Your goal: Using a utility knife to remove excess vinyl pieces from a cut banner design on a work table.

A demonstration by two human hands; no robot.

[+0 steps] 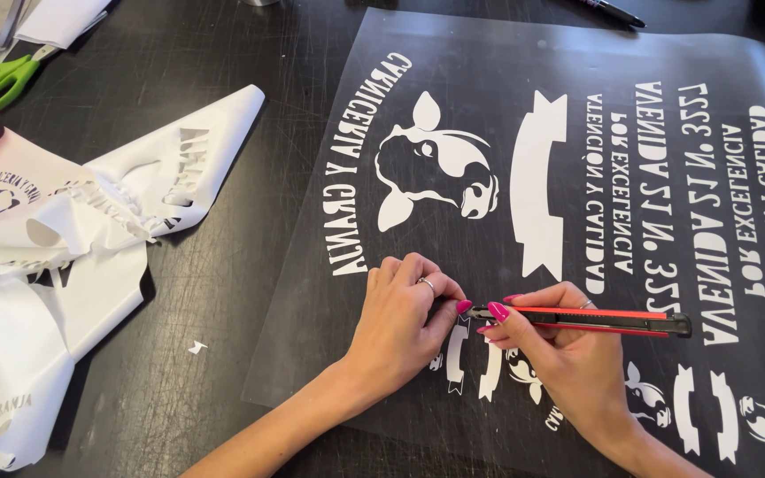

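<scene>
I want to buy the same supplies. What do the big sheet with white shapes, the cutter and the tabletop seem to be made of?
The sheet looks like clear glossy plastic film carrying white vinyl shapes: the dark table shows through and it glares. The cutter in the right hand seems red and black plastic, matte. The tabletop looks dark and hard, scratched; exact material unclear.

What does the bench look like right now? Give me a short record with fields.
surface: dark scratched table
work piece: clear film sheet with white cut shapes
left hand: fingertips pressed on the sheet beside a small white banner shape
right hand: holds a red and black utility knife, tip near the left fingertips
off to the side: peeled white vinyl scraps, green-handled scissors
</scene>
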